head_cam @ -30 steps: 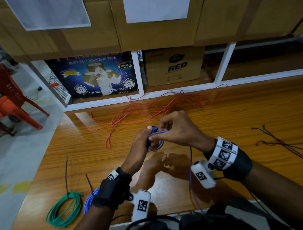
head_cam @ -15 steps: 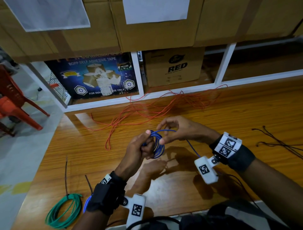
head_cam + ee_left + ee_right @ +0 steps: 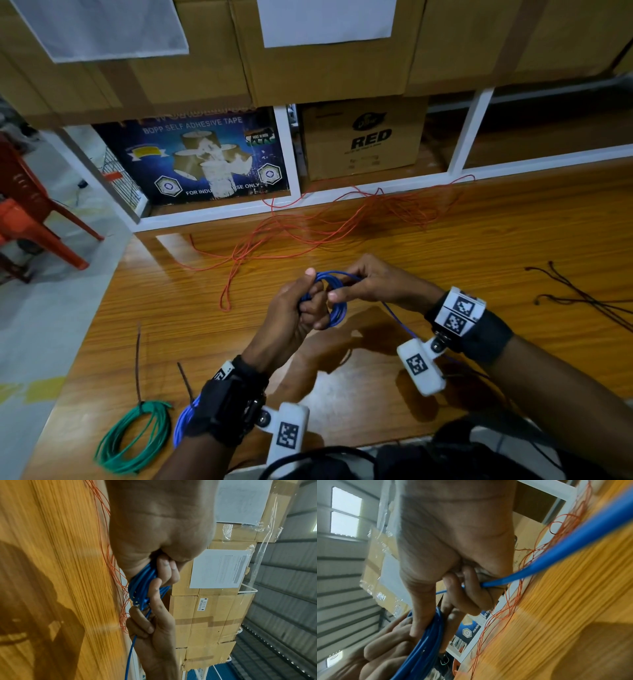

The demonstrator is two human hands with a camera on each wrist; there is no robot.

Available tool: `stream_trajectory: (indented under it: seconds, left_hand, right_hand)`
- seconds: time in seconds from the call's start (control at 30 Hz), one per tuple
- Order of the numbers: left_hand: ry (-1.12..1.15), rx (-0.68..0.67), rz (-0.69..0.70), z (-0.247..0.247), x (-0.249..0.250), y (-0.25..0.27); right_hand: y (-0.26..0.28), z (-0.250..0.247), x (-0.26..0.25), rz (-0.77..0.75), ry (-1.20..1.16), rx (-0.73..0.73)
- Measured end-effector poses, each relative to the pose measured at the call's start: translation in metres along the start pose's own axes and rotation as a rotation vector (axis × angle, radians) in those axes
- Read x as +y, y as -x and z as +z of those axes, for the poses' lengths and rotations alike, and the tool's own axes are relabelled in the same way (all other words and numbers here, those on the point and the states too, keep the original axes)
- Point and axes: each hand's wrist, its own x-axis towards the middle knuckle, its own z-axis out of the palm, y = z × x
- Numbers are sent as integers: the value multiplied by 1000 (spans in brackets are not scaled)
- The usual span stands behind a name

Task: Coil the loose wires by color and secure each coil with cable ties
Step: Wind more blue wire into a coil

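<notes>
My left hand [image 3: 301, 305] grips a small coil of blue wire [image 3: 337, 301] above the middle of the wooden table [image 3: 479, 246]. My right hand [image 3: 356, 286] pinches the loose strand of that blue wire [image 3: 513, 578] at the coil's top; the strand trails back under the right wrist. In the left wrist view the blue loops [image 3: 142, 588] sit in my curled fingers [image 3: 164, 566]. A tangle of loose red wire [image 3: 325, 226] lies at the table's far side. A tied green coil [image 3: 137, 438] and a tied blue coil [image 3: 181, 421] lie at the near left.
Thin dark cable ties [image 3: 582, 298] lie at the right of the table. A white shelf frame [image 3: 287, 202] with cardboard boxes [image 3: 363, 137] backs the table. Red plastic chairs [image 3: 30, 212] stand on the floor to the left.
My right hand has swung out to the right and come back over the coil, laying another turn of blue wire. The coil in my left hand looks larger.
</notes>
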Motion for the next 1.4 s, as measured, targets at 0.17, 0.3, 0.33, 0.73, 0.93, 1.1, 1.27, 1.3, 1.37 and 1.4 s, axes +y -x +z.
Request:
stream_trajectory:
  seconds: [0.17,0.3,0.33,0.73,0.93,1.1,1.27,1.3,1.37,1.4]
  left_hand:
    - [191,103,9,-12,11,-1]
    - [363,195,57,-32,22,-5]
    - [404,215,78,-39,26,-6]
    - [385,360,184,-67,23,-12]
    - [90,392,246,-45,14,-12]
    - [-181,282,215,-21,-5,-8]
    - [-166,200,23,-7,-15,-7]
    - [-102,184,-16,-5,-16,-6]
    - [-13,144,-60,0,-16,-6]
    - [5,130,-74,3,-18,-5]
  right_hand:
    - [4,-11,6,60,-124,-22]
    - [10,-23,10,73,-190,67]
    - [12,-25,11,86,-185,65]
    - [18,-5,22,-131,493,403]
    - [17,23,1,-305,701,132]
    - [6,39,-18,-399,657,84]
    - [0,40,-19,-537,765,158]
    - [-1,38,-19,-567,793,190]
    - [-2,30,-18,-587,799,274]
    - [-2,26,-18,-576,768,311]
